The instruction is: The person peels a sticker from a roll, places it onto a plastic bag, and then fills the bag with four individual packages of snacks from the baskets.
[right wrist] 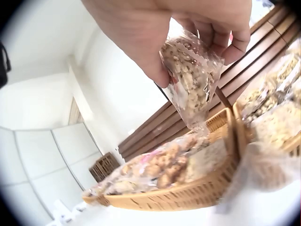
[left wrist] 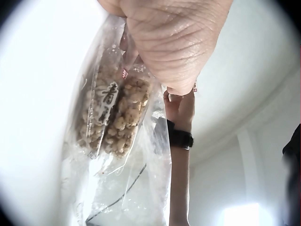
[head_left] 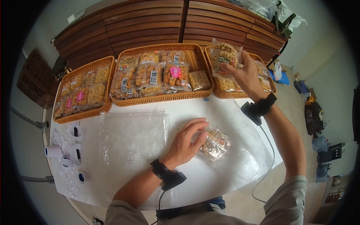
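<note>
My right hand [head_left: 249,77] grips a packet of puffed-grain snack [head_left: 225,58] up over the right wicker basket, thumb across its label. In the right wrist view that clear-wrapped packet [right wrist: 190,75] hangs between thumb and fingers. On the white table, my left hand [head_left: 187,142] lies with bent fingers at the near side of a large clear plastic bag [head_left: 249,159], holding its film. Inside the bag are snack packets [head_left: 215,144]; the left wrist view shows one of them [left wrist: 115,110] with dark printed characters. The left fingertips are mostly hidden there by the palm.
Three wicker baskets of wrapped snacks line the table's back: left [head_left: 56,117], middle [head_left: 157,100] and right [head_left: 275,90]. Flat clear bags [head_left: 131,137] lie left of the left hand. Rolls of tape or labels [head_left: 53,151] and paper scraps sit at the left edge.
</note>
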Motion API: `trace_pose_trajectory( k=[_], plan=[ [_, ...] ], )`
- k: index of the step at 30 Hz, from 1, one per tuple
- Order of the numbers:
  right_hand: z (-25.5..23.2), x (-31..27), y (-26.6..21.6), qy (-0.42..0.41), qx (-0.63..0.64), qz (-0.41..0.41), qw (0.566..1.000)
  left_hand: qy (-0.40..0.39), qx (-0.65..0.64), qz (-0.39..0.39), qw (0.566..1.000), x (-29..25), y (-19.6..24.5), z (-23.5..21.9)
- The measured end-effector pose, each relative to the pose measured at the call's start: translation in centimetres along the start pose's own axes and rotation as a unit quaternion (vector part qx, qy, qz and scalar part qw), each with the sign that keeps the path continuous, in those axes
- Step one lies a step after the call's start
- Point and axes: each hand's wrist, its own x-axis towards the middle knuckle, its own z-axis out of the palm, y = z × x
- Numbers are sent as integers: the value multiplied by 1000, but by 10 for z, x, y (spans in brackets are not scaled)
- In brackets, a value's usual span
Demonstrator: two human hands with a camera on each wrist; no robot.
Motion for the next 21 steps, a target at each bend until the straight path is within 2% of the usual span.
trace_pose_trajectory(
  k=[2, 5, 8, 11, 14, 17, 20, 21],
  plan=[
    [-8, -6, 4, 19, -106, -20, 994, -1, -2, -3, 1000, 0, 0, 0],
    [-12, -13, 26, 52, -256, -75, 963, 0, -2, -3, 1000, 0, 0, 0],
    [-14, -15, 33, 42, -305, -41, 951, 1, 2, -1, 1000, 0, -1, 0],
    [-15, -6, 34, -21, -276, 59, 959, 0, 4, 2, 1000, 0, -1, 0],
    [-12, -7, 21, -46, -238, 69, 968, -1, 3, 0, 1000, 0, -1, 0],
    [-12, -5, 36, -31, -249, 1, 968, -1, 1, -3, 1000, 0, -1, 0],
    [-22, -5, 28, -51, -186, 93, 977, -1, -1, -4, 1000, 0, -1, 0],
    [-27, -6, 27, -42, -136, 85, 986, -1, -2, -4, 1000, 0, 0, 0]
  ],
)
